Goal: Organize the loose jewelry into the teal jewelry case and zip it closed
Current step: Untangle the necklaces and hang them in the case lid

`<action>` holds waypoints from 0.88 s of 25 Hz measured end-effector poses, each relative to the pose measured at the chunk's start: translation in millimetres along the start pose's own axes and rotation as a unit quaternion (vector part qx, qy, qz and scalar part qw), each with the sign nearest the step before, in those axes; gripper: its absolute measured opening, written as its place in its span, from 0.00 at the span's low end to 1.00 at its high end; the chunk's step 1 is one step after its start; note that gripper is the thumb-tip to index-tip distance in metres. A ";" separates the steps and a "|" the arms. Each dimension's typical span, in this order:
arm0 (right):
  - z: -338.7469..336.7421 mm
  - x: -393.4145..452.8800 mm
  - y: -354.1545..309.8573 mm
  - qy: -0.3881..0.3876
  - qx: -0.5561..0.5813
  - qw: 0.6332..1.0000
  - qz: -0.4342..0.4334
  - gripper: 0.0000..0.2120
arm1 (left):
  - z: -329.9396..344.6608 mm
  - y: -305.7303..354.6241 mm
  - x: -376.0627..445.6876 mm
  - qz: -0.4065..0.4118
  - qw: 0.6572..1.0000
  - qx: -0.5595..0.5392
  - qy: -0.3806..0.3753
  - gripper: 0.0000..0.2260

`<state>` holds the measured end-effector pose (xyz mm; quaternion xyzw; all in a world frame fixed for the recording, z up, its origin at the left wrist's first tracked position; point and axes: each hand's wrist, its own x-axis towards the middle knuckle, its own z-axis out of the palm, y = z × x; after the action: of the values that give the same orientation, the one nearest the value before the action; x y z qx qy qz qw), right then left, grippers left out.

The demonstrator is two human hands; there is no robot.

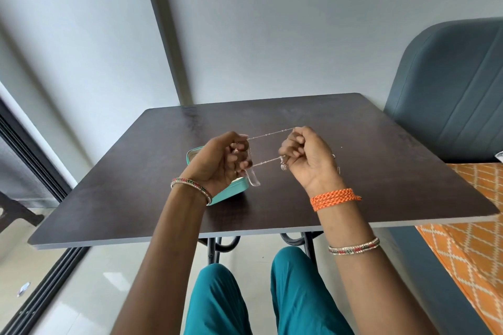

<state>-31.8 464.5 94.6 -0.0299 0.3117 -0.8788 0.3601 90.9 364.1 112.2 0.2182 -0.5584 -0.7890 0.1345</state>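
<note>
A thin silver chain necklace (269, 134) is stretched in two strands between my hands, above the dark table (381, 171). My left hand (220, 160) pinches one end and my right hand (307, 156) pinches the other. A small round pendant (283, 167) dangles below my right fingers. A clear plastic piece (253, 180) hangs under my left hand. The teal jewelry case (231, 193) lies on the table beneath my left hand and is mostly hidden by it; whether it is zipped cannot be told.
Small silver pieces (337, 163) lie on the table just right of my right hand. A blue-grey chair back (449, 90) stands at the far right, with orange patterned fabric (468, 247) beside the table. Dark window frames (35, 171) run along the left.
</note>
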 end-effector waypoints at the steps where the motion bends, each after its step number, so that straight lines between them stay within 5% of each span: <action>1: -0.1 2.8 -1.8 0.014 -0.005 1.000 -0.011 0.17 | -3.0 -0.7 1.0 0.002 0.999 -0.047 0.003 0.15; 4: -0.9 5.7 6.4 0.055 -0.154 0.980 -0.110 0.15 | -5.5 -4.1 3.7 0.055 0.971 -0.231 0.036 0.08; 6: -5.8 -3.7 13.8 0.041 -0.410 0.886 -0.214 0.10 | -4.9 -2.6 4.8 0.108 0.960 -0.246 0.075 0.06; 9: 6.3 -21.9 1.2 -0.118 -0.617 0.754 -0.194 0.04 | 0.9 3.2 6.5 0.130 0.979 -0.122 0.095 0.07; 12: 35.0 -31.7 -19.7 -0.249 -0.671 0.685 -0.133 0.09 | 10.9 0.0 5.0 0.111 0.990 -0.068 0.061 0.10; 18: 51.2 -15.9 -31.3 -0.228 -0.635 0.701 -0.231 0.08 | 13.0 2.8 -4.6 0.053 0.995 -0.078 -0.026 0.12; 22: 38.5 -6.4 -21.0 -0.191 -0.532 0.788 -0.244 0.08 | 12.2 8.3 -19.8 0.072 0.989 -0.084 -0.096 0.13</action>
<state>-29.3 459.9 138.6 -0.4590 0.6369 -0.6090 0.1134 101.8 380.3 127.3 0.0883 -0.5145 -0.8387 0.1549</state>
